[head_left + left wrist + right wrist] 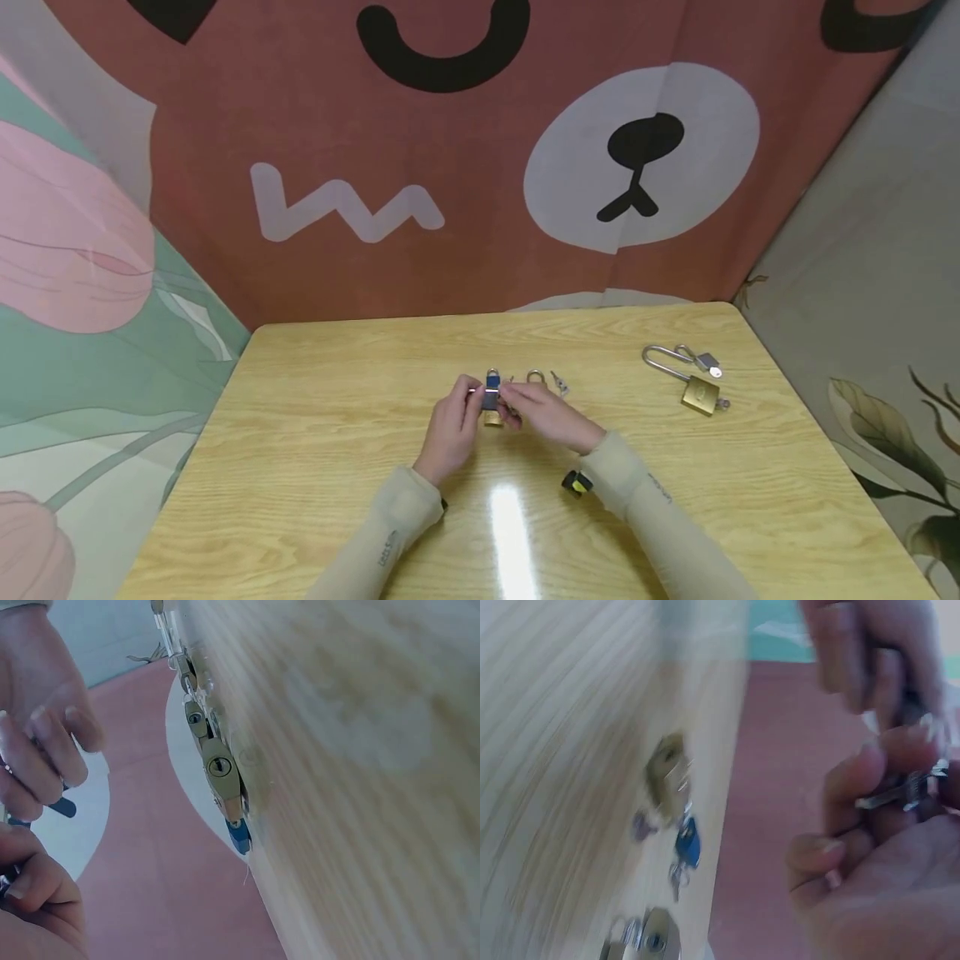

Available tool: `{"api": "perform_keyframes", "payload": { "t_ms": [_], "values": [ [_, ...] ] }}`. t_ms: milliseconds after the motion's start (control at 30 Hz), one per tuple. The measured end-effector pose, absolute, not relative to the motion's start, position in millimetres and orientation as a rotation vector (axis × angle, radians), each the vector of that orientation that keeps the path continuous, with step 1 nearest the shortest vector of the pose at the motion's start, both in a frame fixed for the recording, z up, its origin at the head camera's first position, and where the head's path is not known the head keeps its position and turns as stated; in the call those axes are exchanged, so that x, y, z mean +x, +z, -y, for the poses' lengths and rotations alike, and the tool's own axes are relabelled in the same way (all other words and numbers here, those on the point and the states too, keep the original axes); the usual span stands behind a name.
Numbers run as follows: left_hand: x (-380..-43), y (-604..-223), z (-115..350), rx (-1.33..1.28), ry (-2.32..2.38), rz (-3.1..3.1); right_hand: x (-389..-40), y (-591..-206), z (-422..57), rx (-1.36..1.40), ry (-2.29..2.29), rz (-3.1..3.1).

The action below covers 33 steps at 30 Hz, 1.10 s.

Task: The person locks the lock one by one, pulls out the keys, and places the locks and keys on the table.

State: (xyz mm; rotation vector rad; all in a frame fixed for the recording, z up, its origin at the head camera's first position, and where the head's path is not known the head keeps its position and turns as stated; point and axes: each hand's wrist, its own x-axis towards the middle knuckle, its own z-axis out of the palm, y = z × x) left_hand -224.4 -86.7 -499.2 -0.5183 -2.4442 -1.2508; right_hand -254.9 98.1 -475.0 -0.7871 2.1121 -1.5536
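Note:
Above the middle of the table, both hands come together around a small dark grey padlock [491, 401] with a silver shackle. My left hand [448, 427] grips it from the left. From the other side my right hand [553, 417] meets it, and its curled fingers hold small silver keys [885, 798], seen blurred in the right wrist view. Whether a key sits in the lock is hidden by the fingers. Just beyond the hands lies a blue padlock [492, 379], and a brass padlock [492, 420] shows below the grey one.
Another brass padlock [536, 377] lies behind the right hand, beside loose keys [560, 385]. Toward the table's right side rest a large brass padlock [701, 396] with a long shackle and a small grey padlock [707, 362]. A printed cloth [480, 275] hangs behind the wooden table [315, 467].

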Motion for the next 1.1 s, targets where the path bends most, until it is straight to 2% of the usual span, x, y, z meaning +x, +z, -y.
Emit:
{"api": "perform_keyframes", "payload": {
  "t_ms": [333,633,1100],
  "values": [
    [-225,-499,85,-0.523,-1.286,2.453,-254,-471,-102,-0.731,-1.636,-1.994],
    [-227,-500,89,-0.48,-1.305,2.462,-256,-477,-98,-0.891,-1.574,-2.265],
    [-229,-497,102,-0.428,-1.311,2.484,-257,-468,-99,-0.861,-1.472,-2.408]
  ]
}}
